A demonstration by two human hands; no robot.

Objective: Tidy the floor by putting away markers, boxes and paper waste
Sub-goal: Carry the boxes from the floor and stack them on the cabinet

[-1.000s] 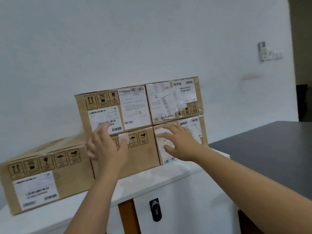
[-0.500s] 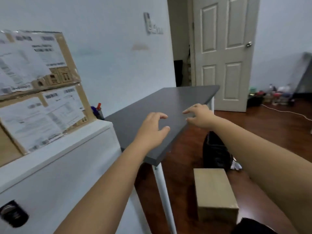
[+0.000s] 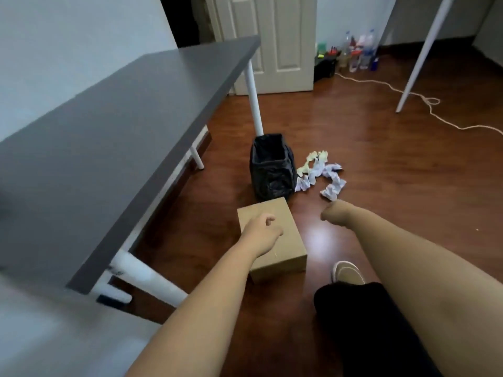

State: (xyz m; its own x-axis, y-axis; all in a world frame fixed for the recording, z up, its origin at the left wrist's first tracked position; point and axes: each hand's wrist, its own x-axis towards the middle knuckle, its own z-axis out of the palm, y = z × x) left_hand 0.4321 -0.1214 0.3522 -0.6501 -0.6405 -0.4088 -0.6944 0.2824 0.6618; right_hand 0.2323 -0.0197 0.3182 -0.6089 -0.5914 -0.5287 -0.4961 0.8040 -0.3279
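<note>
Cardboard on the shelf has gone from view: the head has swung from the stacked boxes down to the floor, where one brown box (image 3: 272, 238) lies by the desk (image 3: 114, 137). The left hand (image 3: 262, 231) and right hand (image 3: 336, 212) reach toward it, fingers loosely curled, holding nothing. Crumpled paper (image 3: 322, 175) waits beside the black bin (image 3: 272, 167).

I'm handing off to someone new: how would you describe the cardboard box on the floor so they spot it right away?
Start at the dark grey table on the left and drop to the wooden floor by its near end. The black bin bag stands beside the table's white leg; the cardboard box lies just in front of it. It is plain brown and rectangular, unlike the crumpled paper right of the bag.
</note>
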